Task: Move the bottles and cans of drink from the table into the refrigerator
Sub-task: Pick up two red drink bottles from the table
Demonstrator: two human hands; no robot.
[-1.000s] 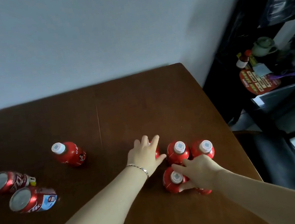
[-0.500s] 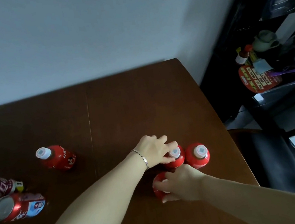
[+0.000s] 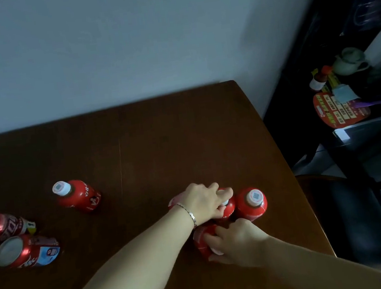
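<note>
Left hand (image 3: 204,203) has shifted right, fingers now curled over cap of mid bottle (image 3: 228,209); right hand (image 3: 241,242) fingers wrap near bottle (image 3: 201,239). Both bottles stand on tabletop (image 3: 160,148), third bottle (image 3: 253,205) just beside.

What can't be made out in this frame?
Head view:
middle bottle cap: mostly under the left hand
red sliver behind the left wrist: unidentifiable
near bottle cap: under the right hand
near can label: too blurred to read
refrigerator: outside the frame
</note>
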